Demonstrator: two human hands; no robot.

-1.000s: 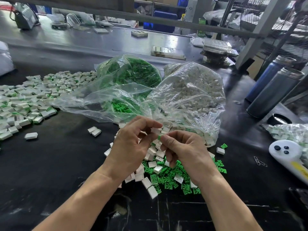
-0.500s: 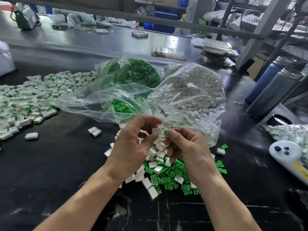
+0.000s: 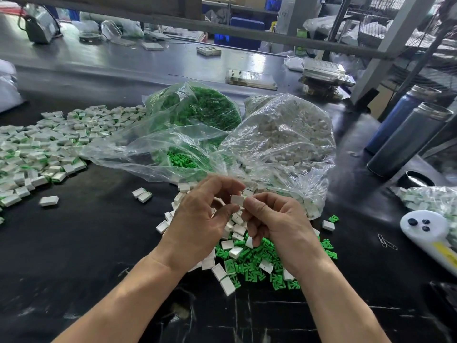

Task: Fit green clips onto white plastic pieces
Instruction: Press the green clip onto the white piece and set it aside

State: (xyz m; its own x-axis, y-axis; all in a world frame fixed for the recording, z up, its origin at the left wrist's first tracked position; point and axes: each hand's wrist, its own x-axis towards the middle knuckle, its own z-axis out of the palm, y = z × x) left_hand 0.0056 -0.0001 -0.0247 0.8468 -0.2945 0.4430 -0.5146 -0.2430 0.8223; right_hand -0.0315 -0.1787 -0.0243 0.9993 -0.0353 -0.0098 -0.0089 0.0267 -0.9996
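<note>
My left hand (image 3: 200, 219) and my right hand (image 3: 274, 219) meet above the table's middle, both pinching one white plastic piece (image 3: 237, 199) between fingertips. No green clip shows on it; my right thumb covers its right end. Below the hands lies a loose pile of green clips (image 3: 257, 266) mixed with white pieces (image 3: 227, 284). Behind the hands, a clear bag of green clips (image 3: 207, 107) and a clear bag of white pieces (image 3: 291, 134) lie open toward me.
A wide heap of fitted white-and-green pieces (image 3: 42, 149) covers the table's left. Two dark flasks (image 3: 408, 137) stand at the right, with a white device (image 3: 430, 231), a paper clip (image 3: 387, 242) and another filled bag (image 3: 430, 199) near the right edge.
The green clip seen at my right fingertips earlier is no longer visible. The hands have closed together on the white piece and barely shifted otherwise.
</note>
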